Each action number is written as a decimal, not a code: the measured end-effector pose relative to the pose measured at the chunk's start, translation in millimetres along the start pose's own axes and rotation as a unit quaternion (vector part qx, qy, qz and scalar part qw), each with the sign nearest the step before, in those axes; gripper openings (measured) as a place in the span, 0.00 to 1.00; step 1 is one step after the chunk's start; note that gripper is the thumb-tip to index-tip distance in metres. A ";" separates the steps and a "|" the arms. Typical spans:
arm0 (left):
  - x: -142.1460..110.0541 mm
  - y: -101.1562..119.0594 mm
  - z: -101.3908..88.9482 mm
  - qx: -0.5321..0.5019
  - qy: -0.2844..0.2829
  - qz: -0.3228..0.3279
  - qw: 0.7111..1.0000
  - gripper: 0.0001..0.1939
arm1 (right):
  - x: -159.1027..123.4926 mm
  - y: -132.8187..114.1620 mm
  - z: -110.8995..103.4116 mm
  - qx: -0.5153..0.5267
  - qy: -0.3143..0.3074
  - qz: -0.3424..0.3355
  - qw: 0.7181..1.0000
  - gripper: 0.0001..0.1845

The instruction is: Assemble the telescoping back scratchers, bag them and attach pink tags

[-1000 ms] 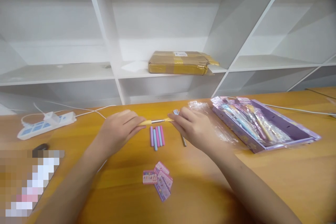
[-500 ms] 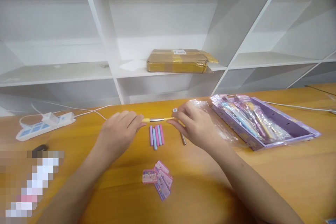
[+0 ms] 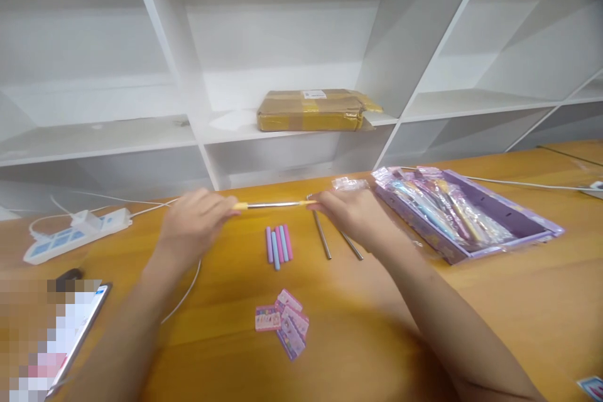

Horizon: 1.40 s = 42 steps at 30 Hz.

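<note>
A thin metal rod with yellow end pieces (image 3: pixel 274 205) is stretched level between my hands above the table. My left hand (image 3: pixel 195 220) is closed round its left yellow end, while my right hand (image 3: pixel 351 213) pinches the yellow tip on the right. Below the rod lie several pink, lilac and blue tubes (image 3: pixel 279 245) in a row. Under and beside my right hand rest two slim metal sticks (image 3: pixel 323 237), their far ends partly hidden. Nearer me is a fanned group of small pink and purple printed cards (image 3: pixel 282 323).
A purple tray (image 3: pixel 509 207) with wrapped items stands at the right, beside clear plastic wrapping (image 3: pixel 348 184). On the left are a white power strip (image 3: pixel 78 235), cables and a phone-like screen (image 3: pixel 80 339). A taped cardboard box (image 3: pixel 311 113) lies on the shelf behind.
My hands have moved apart, my left hand leftward, and more of the metal rod shows between the yellow ends. A second metal stick has come into sight by my right hand.
</note>
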State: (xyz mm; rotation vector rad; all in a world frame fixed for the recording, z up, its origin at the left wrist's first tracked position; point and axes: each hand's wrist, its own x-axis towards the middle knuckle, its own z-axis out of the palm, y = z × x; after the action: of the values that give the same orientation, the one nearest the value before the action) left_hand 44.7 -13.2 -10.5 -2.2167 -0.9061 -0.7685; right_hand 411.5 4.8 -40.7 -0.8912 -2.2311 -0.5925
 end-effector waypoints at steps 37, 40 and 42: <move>-36.8 -103.1 -25.5 0.029 0.056 -0.224 0.973 0.03 | -58.3 145.2 -49.1 -0.020 0.033 0.431 0.902 0.11; -37.4 -101.6 -27.4 0.043 0.095 -0.216 0.971 0.01 | -57.9 145.6 -47.4 -0.017 0.028 0.441 0.897 0.14; -38.0 -100.9 -27.9 0.051 0.118 -0.220 0.967 0.02 | -58.4 147.0 -45.5 -0.020 0.031 0.448 0.893 0.15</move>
State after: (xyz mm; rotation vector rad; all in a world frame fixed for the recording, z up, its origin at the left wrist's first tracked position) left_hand -61.8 9.8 12.9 -1.8032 -1.3010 -1.1319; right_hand 569.3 49.8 -27.3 -1.7237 -1.4931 -0.2080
